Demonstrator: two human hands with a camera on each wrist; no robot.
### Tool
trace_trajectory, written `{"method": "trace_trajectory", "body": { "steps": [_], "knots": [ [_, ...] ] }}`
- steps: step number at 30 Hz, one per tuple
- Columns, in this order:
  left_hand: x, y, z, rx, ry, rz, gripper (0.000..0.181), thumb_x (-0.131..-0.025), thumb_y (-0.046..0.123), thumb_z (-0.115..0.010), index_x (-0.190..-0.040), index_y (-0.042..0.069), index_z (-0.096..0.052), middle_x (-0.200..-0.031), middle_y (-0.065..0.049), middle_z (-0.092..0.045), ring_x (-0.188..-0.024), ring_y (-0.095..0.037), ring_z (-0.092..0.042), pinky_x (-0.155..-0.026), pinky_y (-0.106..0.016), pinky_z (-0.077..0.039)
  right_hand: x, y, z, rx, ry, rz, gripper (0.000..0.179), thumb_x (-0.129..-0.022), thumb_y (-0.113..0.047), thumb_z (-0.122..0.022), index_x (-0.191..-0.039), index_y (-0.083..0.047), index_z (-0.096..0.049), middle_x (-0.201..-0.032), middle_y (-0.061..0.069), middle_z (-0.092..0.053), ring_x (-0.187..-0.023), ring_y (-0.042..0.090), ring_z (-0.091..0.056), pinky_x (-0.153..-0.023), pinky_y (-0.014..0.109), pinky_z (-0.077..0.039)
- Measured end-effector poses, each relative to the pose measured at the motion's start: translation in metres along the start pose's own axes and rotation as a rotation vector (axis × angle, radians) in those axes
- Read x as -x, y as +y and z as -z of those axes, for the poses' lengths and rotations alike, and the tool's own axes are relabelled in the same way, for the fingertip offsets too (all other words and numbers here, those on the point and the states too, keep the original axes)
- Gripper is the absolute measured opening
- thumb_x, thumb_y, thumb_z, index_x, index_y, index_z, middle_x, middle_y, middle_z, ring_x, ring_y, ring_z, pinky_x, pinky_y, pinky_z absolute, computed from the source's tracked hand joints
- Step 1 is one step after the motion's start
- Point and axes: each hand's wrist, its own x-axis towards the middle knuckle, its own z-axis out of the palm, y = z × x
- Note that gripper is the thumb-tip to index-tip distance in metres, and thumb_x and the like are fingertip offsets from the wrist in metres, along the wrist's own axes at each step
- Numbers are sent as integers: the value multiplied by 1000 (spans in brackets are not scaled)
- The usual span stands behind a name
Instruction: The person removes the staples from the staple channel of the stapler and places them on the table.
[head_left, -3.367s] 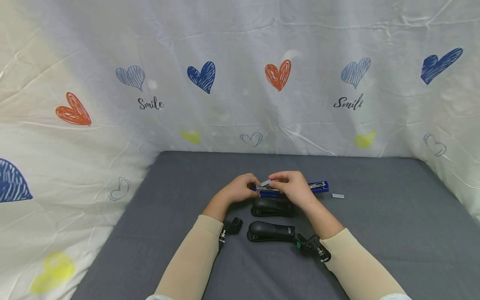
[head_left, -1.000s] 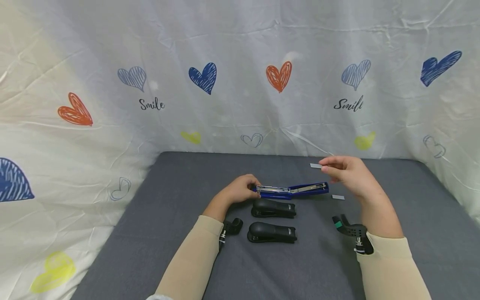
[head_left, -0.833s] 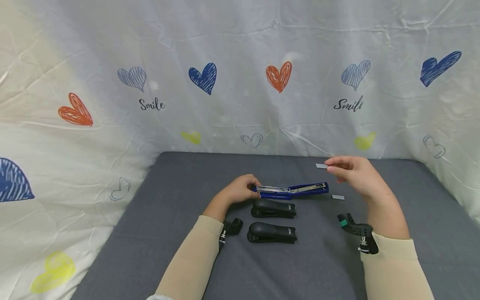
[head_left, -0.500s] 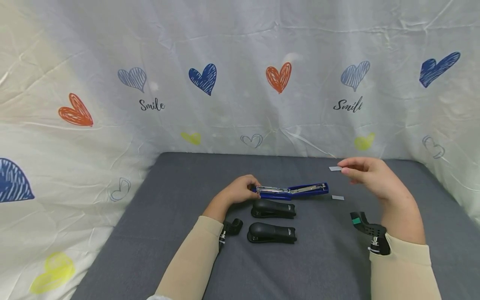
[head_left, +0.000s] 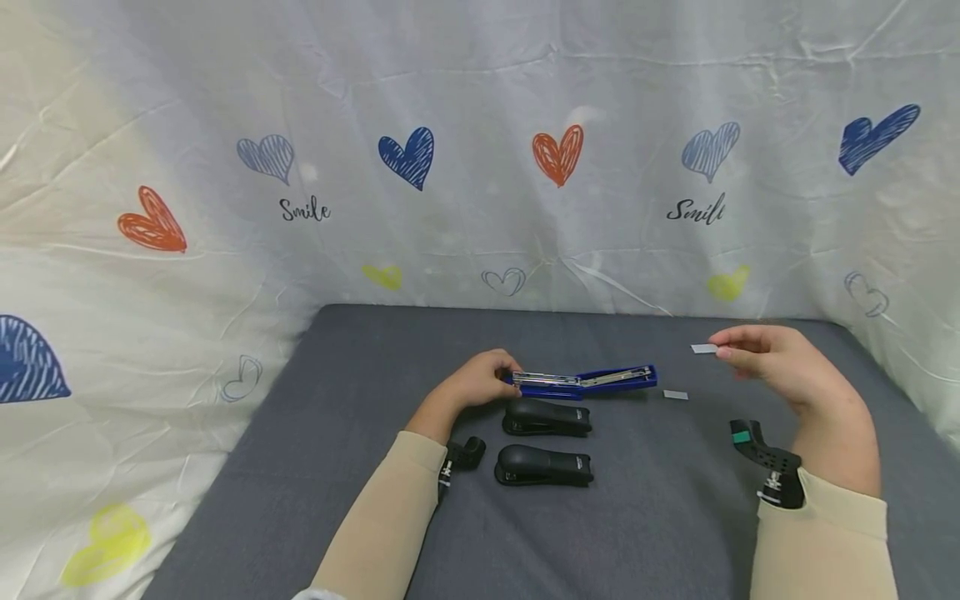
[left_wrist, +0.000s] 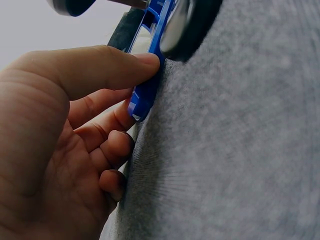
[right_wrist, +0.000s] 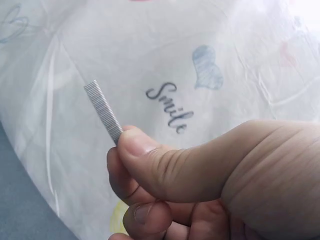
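Observation:
A blue stapler (head_left: 617, 379) lies opened out on the grey cloth, its metal staple channel (head_left: 546, 380) showing. My left hand (head_left: 477, 379) pinches its left end between thumb and fingers; in the left wrist view the thumb presses on the blue body (left_wrist: 145, 95). Off to the right, my right hand (head_left: 783, 362) is raised and pinches a strip of staples (head_left: 702, 349) by one end. The right wrist view shows that silver strip (right_wrist: 103, 111) jutting out past the thumb and forefinger. A second staple strip (head_left: 676, 395) lies on the cloth just right of the stapler.
Two black staplers lie in front of the blue one: a nearer one (head_left: 543, 465) and a farther one (head_left: 547, 417), close against it. Grey cloth (head_left: 360, 517) covers the table. A white curtain (head_left: 480, 208) printed with hearts hangs behind it.
My right hand has moved away from over the blue stapler, to the right, carrying the staple strip; in the last second it has drifted further right and slightly lower. The left hand stays put.

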Motion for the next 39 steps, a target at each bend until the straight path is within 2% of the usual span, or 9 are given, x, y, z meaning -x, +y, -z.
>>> {"method": "trace_trajectory", "body": {
  "steps": [2,4,11,17,22,25,29,33,39],
  "knots": [
    [0,0,0,0,-2,1,18,-86,12,-82,-103,10,-77,-107,1,-66,-97,-16,-57,-92,-37,-45,2,7,4,3,-12,-31,53,-107,-36,-56,-142,3,-52,-125,5,-61,-106,24,-59,-97,52,-42],
    [0,0,0,3,-4,3,19,-86,12,-82,-104,10,-77,-108,1,-66,-98,-16,-57,-93,-37,-45,3,13,7,5,-20,-55,54,-107,-36,-56,-143,4,-50,-129,10,-60,-107,28,-59,-97,57,-40],
    [1,1,1,9,-7,11,20,-87,12,-82,-105,9,-76,-110,0,-65,-100,-17,-58,-94,-37,-46,3,33,14,69,-10,-95,54,-107,-34,-56,-143,6,-50,-125,7,-63,-99,17,-62,-85,40,-50],
    [1,2,1,17,-11,13,19,-87,12,-82,-105,9,-76,-109,0,-65,-99,-17,-57,-92,-38,-46,0,52,14,86,19,-124,52,-106,-30,-60,-138,11,-54,-112,2,-67,-92,22,-61,-78,37,-50],
    [1,2,1,15,-10,19,19,-87,12,-82,-105,10,-76,-110,0,-65,-99,-17,-57,-93,-38,-46,-4,67,10,93,1,-130,46,-104,-25,-63,-132,11,-59,-120,14,-67,-105,29,-60,-81,41,-55],
    [1,1,1,18,-6,17,19,-87,13,-82,-105,10,-76,-109,0,-64,-98,-17,-57,-91,-38,-46,-7,74,8,87,-21,-144,45,-104,-25,-64,-130,11,-61,-124,18,-65,-106,25,-59,-84,45,-55],
    [0,0,1,14,-4,9,19,-87,13,-82,-105,10,-76,-109,0,-64,-98,-17,-57,-91,-37,-46,-10,78,6,90,-48,-151,41,-101,-20,-67,-126,13,-62,-120,19,-65,-96,15,-58,-84,45,-56],
    [-1,-1,1,8,-2,10,19,-87,12,-82,-105,10,-76,-109,0,-65,-99,-17,-57,-92,-38,-46,-14,78,3,97,-75,-149,40,-100,-17,-69,-125,14,-63,-119,23,-65,-93,14,-58,-83,47,-56],
    [0,0,0,9,-2,12,18,-87,12,-82,-104,10,-77,-108,1,-64,-97,-16,-56,-91,-37,-46,-18,77,-6,100,-78,-174,33,-98,-12,-69,-121,12,-66,-106,12,-68,-90,18,-58,-78,41,-55]
  ]
}}
